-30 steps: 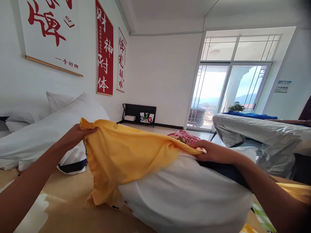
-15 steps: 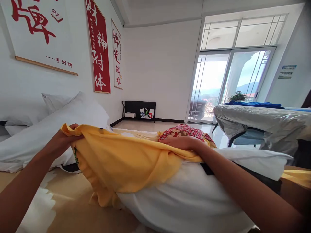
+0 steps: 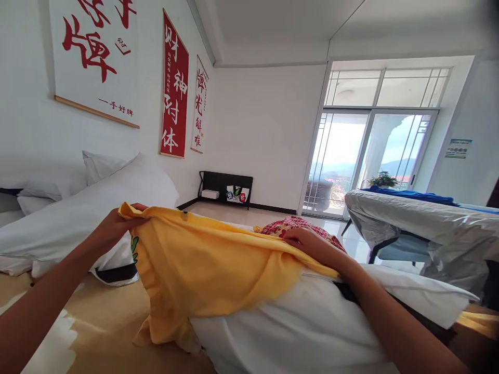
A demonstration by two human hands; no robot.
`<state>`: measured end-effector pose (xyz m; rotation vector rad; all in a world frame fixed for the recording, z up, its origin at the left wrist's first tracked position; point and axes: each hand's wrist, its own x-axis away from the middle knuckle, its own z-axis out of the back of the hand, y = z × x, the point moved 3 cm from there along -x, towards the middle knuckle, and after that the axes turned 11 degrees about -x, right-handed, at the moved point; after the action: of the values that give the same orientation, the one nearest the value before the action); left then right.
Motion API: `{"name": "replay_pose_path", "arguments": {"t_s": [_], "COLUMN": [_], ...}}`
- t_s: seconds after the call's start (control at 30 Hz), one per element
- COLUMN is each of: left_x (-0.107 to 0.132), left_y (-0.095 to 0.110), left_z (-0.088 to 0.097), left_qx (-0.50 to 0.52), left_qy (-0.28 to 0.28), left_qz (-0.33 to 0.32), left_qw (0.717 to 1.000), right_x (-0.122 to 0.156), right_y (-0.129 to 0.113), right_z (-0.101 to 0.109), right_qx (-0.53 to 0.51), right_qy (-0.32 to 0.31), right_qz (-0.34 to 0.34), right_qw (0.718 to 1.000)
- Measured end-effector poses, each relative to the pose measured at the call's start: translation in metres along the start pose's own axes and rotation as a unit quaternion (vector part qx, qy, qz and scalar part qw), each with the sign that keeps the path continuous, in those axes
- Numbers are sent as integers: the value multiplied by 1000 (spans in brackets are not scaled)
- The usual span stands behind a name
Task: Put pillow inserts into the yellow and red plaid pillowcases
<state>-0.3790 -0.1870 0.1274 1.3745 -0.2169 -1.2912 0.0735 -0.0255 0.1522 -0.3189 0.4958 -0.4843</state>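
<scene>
A yellow pillowcase (image 3: 218, 270) with a green print near its left edge stretches between my two hands. My left hand (image 3: 122, 226) pinches its upper left corner, lifted off the surface. At its upper right edge, my right hand (image 3: 307, 240) has curled fingers gripping the fabric; part of the fingertips is hidden. The cloth drapes over the end of a white pillow (image 3: 273, 332), which extends toward me and to the right. How far the pillow reaches inside the cloth is hidden.
White pillows (image 3: 105, 208) are heaped at the left. A red checked cloth item (image 3: 284, 226) lies beyond my right hand. On the right stands a plastic-covered table (image 3: 397, 208) with blue cloth (image 3: 413, 194) and a chair (image 3: 403, 252). A black rack (image 3: 218, 182) stands by the far wall.
The view has tilted up, so the scene sits lower. My left hand, holding the corner, appears slightly further right. My right hand's fingers look more curled on the cloth.
</scene>
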Motion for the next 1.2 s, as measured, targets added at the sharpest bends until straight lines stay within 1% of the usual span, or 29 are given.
{"name": "replay_pose_path", "arguments": {"t_s": [0.03,0.13,0.23,0.3,0.37,0.43,0.47,0.5,0.57,0.6,0.67,0.73,0.8,0.9,1.0,1.07,1.13,1.2], "left_x": [-1,-1,0,-1,-2,-4,-5,-5,-5,-5,-3,-2,0,2,4,4,3,2], "left_y": [0,-2,-5,-6,-6,-6,-6,-6,-6,-6,-5,-3,-1,1,0,-2,-5,-8], "left_z": [0,2,1,-2,-6,-11,-12,-13,-13,-12,-10,-9,-8,-8,-6,-6,-5,-5], "left_qx": [2,10,16,27,38,44,46,48,54,55,50,41,35,35,25,23,32,45], "left_qy": [3,1,10,19,23,23,25,28,36,38,37,31,21,13,9,9,13,13], "left_qz": [-1,0,26,42,52,58,60,61,61,61,60,56,48,41,34,35,41,43], "left_qw": [1000,1000,999,999,998,997,997,997,996,996,996,997,998,998,999,999,999,998], "right_x": [1,7,18,24,29,29,29,28,28,29,31,34,35,36,43,49,55,58], "right_y": [-2,-7,-3,6,15,18,17,15,9,7,3,1,-3,-11,-26,-38,-49,-57], "right_z": [3,15,23,19,9,1,-1,0,8,13,24,33,38,40,38,34,28,21], "right_qx": [4,-10,-21,-37,-59,-64,-54,-37,14,43,99,143,168,147,82,53,38,33], "right_qy": [5,-12,-26,-61,-111,-126,-112,-82,7,55,144,213,254,276,265,230,165,85], "right_qz": [-2,-12,-24,-56,-93,-103,-97,-85,-62,-54,-43,-26,3,51,82,97,98,80], "right_qw": [1000,1000,999,996,988,984,988,992,998,996,984,966,953,948,957,967,981,993]}}
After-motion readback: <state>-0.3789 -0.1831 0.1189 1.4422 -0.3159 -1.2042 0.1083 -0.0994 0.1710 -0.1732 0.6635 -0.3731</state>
